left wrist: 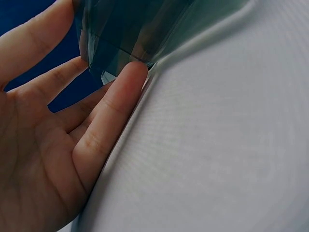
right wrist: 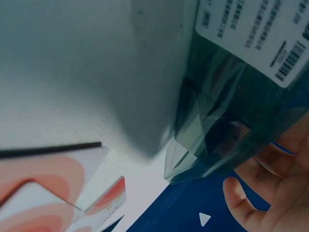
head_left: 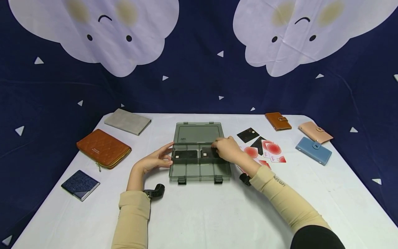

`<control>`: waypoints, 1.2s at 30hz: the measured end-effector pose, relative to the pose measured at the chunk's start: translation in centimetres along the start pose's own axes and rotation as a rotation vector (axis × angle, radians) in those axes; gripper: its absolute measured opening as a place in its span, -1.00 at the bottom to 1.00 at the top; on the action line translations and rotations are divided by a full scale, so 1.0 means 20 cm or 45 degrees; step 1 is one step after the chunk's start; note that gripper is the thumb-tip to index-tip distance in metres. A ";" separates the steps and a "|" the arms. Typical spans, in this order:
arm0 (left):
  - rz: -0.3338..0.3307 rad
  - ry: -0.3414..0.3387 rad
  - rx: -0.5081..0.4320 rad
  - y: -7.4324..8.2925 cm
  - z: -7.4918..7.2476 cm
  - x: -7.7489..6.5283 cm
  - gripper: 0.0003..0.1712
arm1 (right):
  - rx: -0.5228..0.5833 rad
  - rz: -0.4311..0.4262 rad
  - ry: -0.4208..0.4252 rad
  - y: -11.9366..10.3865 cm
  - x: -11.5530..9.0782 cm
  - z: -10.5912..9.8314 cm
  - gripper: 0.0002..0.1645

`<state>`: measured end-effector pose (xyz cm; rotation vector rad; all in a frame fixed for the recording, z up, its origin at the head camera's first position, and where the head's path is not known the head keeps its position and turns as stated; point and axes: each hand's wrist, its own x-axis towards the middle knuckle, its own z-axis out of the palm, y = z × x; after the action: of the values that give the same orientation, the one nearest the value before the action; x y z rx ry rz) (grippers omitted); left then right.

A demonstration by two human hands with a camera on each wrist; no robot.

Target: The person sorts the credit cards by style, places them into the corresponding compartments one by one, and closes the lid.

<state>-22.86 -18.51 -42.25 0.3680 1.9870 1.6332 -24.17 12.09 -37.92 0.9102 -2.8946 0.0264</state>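
A see-through grey-green plastic box (head_left: 199, 133) with divided compartments is in the middle of the white table. One black card (head_left: 186, 154) with a chip lies in its left middle compartment. Another black card (head_left: 209, 153) is in the compartment to the right, partly hidden by my right hand (head_left: 229, 149), whose curled fingers pinch its edge. My left hand (head_left: 154, 159) touches the box's left side, fingers stretched out and spread. In the left wrist view, the left fingertips (left wrist: 133, 72) rest along the box edge. The right wrist view shows the right hand (right wrist: 275, 188) beyond the box wall.
Right of the box lie red-and-white cards (head_left: 273, 148) and a loose black card (head_left: 247, 135). Brown (head_left: 277, 121), pink (head_left: 314, 131) and blue (head_left: 314, 150) card holders lie farther right. On the left are a grey wallet (head_left: 127, 121), brown zip wallet (head_left: 103, 148) and dark-blue holder (head_left: 79, 184).
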 end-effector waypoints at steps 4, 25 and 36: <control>-0.012 0.010 -0.005 0.00 0.00 0.00 0.02 | 0.026 0.013 -0.042 0.00 0.00 -0.01 -0.70; 0.012 -0.011 0.009 -0.01 -0.01 0.00 0.01 | 0.778 0.184 0.107 0.20 -0.01 -0.04 -0.76; 0.001 -0.001 0.023 0.00 -0.01 0.00 0.00 | 0.561 0.763 -0.088 0.57 -0.03 -0.01 -0.34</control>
<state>-22.89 -18.60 -42.15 0.3760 2.0022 1.6164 -30.11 21.79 -37.57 0.0382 -3.1611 0.7093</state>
